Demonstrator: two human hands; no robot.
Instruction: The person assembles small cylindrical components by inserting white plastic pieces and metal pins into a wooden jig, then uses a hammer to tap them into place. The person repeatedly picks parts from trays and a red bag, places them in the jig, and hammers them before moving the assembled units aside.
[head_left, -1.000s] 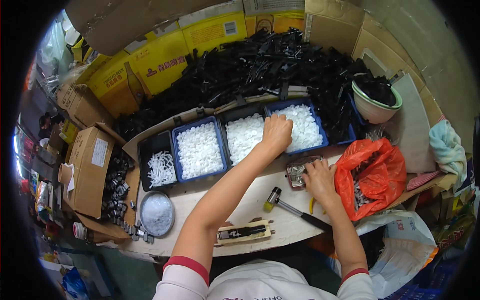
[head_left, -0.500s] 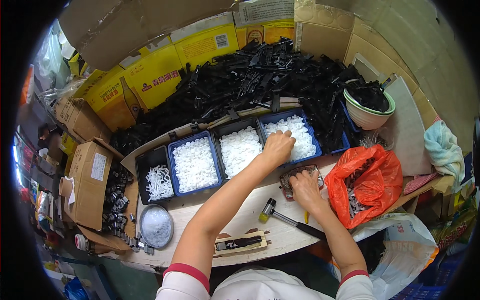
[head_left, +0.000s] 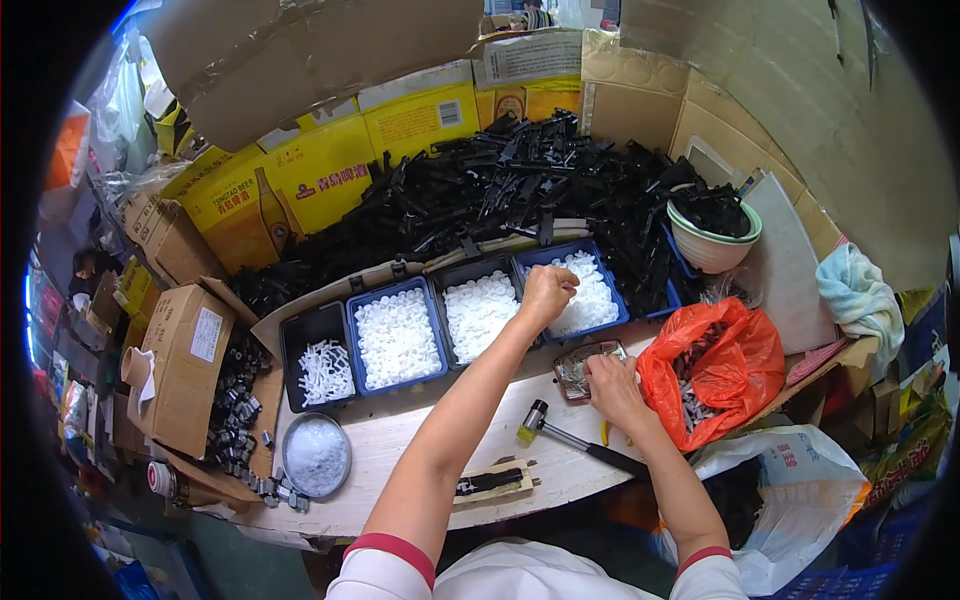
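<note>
My left hand (head_left: 549, 297) is over the left side of the rightmost blue bin (head_left: 622, 318) of small white plastic parts (head_left: 588, 305). Its thumb and fingers are drawn together; whatever is between them is too small to name. My right hand (head_left: 614, 388) is at the right edge of a small clear tray (head_left: 571, 386) holding thin metal pieces. Those fingertips are pinched, and their contents cannot be made out. Nearer to me lie a hammer (head_left: 570, 436) with a black grip and a wooden holder (head_left: 526, 482) with a long black part in it.
Left of that bin stand a black bin (head_left: 447, 340), a blue bin (head_left: 405, 383) and another black bin (head_left: 293, 372), all with white parts. A red bag (head_left: 752, 375) sits at right. Black parts (head_left: 480, 190) are heaped behind. A round dish (head_left: 316, 455) stands front left.
My left hand has shifted a little left over the bin. My right hand has drawn back toward the tray's near right edge, uncovering more of it. The whole view has shifted slightly.
</note>
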